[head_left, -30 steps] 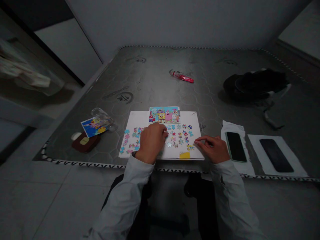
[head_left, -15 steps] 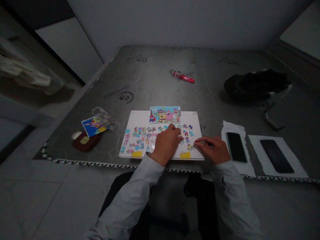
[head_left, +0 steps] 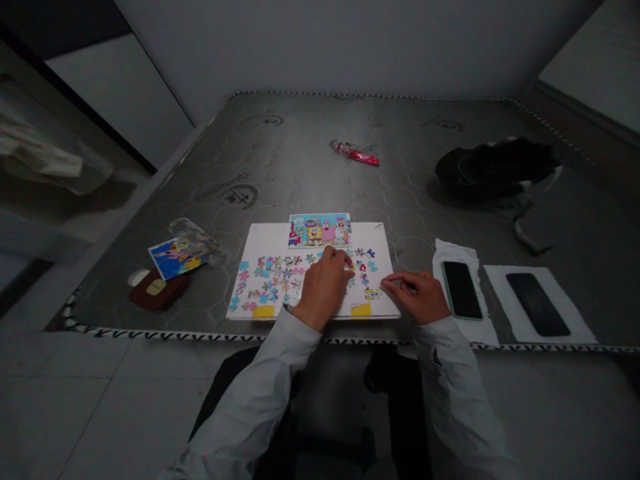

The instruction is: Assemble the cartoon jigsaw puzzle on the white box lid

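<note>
The person's left hand was curled over a scatter of small die-cut jigsaw pieces in pale blue, pink and other bright colours. The pieces lay across the lower half of a flat white rectangular board, which rested near the front edge of a grey quilted mattress with a stitched hexagon pattern and a beaded black-and-white border. The left hand's fingers bent down among the pieces, though it could not be told whether they gripped one. The right hand lay at the board's lower right corner, its fingers drawn close together just beside a small yellow-and-blue cluster of pieces; whether they pinched anything was too small to tell. A glossy rectangular cartoon picture card sat along the board's top edge. To the right, a black smartphone in a pale green case lay on crumpled white paper. Further left, a clear plastic cup lay on its side against a bright printed card, near a dark brown pouch. A slim red tube lay further back.
</note>
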The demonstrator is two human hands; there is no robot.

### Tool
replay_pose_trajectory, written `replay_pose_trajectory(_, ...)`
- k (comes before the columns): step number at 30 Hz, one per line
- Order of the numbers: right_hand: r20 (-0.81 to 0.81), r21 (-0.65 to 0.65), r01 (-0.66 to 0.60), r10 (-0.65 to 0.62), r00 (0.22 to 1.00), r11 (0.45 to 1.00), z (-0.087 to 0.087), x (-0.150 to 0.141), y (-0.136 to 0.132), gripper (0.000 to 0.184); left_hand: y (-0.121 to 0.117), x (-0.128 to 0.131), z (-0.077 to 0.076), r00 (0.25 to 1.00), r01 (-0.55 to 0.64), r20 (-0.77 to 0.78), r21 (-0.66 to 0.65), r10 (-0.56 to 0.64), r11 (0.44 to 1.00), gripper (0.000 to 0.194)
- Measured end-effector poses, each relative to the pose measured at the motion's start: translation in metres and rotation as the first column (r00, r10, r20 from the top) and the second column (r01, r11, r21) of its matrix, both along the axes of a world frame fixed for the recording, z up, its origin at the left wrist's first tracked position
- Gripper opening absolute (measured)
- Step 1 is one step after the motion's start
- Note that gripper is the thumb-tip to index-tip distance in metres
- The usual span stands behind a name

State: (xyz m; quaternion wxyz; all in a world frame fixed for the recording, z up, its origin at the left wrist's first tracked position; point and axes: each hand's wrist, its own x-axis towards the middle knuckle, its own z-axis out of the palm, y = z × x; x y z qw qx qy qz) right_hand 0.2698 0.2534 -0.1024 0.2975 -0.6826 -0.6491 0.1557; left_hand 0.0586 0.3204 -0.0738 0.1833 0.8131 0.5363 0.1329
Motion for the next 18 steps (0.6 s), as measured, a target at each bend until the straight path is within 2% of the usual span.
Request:
replay_pose_trajectory(5, 0.005, 0.02, 0.036, -0.036, 0.999, 0.999, 0.0, 0.0, 0.0, 0.034, -0.001, 0.0, 0.003, 0.996, 0.042, 0.082, -0.02, -0.041, 0.999, 0.011)
replay_pose_trajectory(11, -0.079, 0.035, 0.036, -0.034, 0.996, 0.999, 0.004, -0.004, 0.0, 0.039, -0.018, 0.009, 0.016, 0.945, 0.136, 0.305, -0.044, -0.116, 0.99, 0.015)
replay_pose_trajectory(14, -0.124, 0.008, 0.006, -0.005, 0.992, 1.0, 0.005, -0.004, 0.0, 0.037, -0.025, 0.015, 0.015, 0.935, 0.185, 0.323, -0.092, -0.146, 0.978, 0.016)
replay_pose_trajectory(18, -0.182, -0.047, -0.065, 0.055, 0.982, 0.997, 0.004, 0.0, -0.002, 0.031, -0.025, 0.017, 0.01, 0.942, 0.16, 0.317, -0.126, -0.113, 0.979, 0.018)
